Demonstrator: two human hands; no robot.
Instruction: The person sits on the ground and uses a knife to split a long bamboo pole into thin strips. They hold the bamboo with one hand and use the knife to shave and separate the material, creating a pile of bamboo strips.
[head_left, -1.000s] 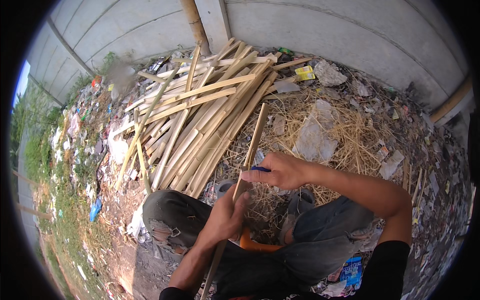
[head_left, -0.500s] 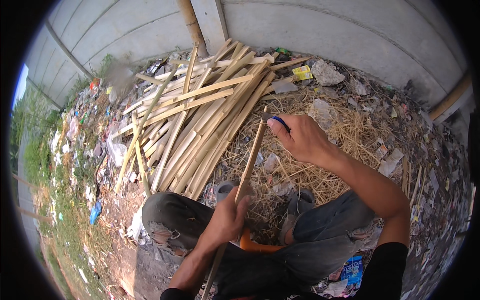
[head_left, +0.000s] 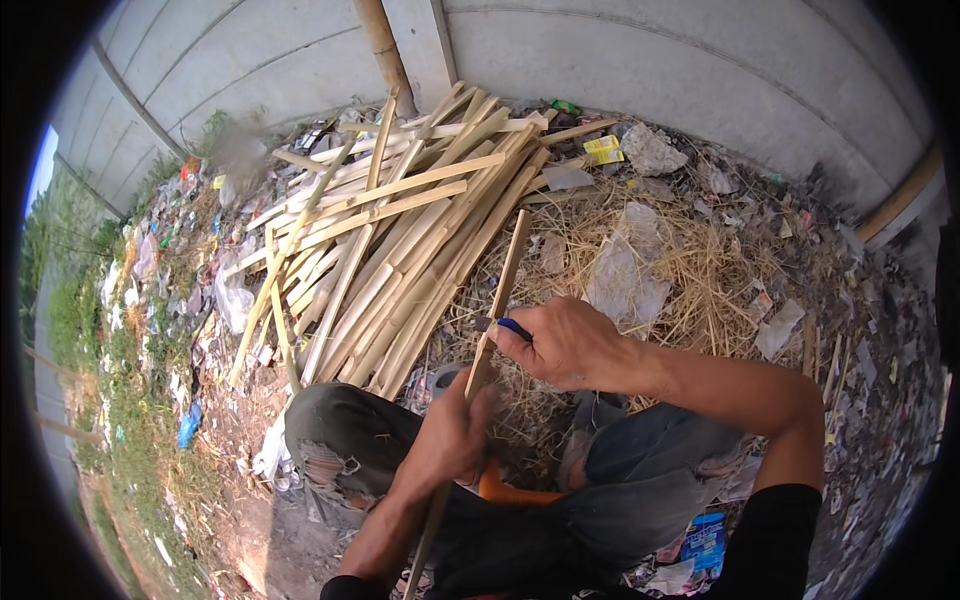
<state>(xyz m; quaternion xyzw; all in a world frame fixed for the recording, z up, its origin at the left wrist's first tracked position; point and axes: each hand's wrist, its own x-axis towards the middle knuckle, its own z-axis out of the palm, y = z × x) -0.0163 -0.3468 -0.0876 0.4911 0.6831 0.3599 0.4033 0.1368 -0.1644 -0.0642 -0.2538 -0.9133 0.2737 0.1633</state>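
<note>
A long, narrow bamboo strip (head_left: 511, 262) slants up between my knees, its lower end running down past my lap. My left hand (head_left: 448, 432) is wrapped round it below the middle, partly blurred. Higher up, my right hand (head_left: 572, 346) grips a blue-handled knife (head_left: 514, 327), most of the handle hidden in the fist. The dark blade lies across the strip, touching it just above my left hand. Beyond my left knee lies a heap of split bamboo strips (head_left: 420, 230).
Straw-like shavings (head_left: 710, 270) and scattered litter cover the ground ahead and to the right. A grey concrete wall (head_left: 640, 60) with a bamboo pole (head_left: 386, 50) stands behind the heap. A rock (head_left: 652, 149) lies near the wall. Something orange (head_left: 510, 492) shows between my legs.
My right hand has drawn the knife down along the bamboo strip, from near its top toward my left hand. My left hand keeps its hold in about the same place.
</note>
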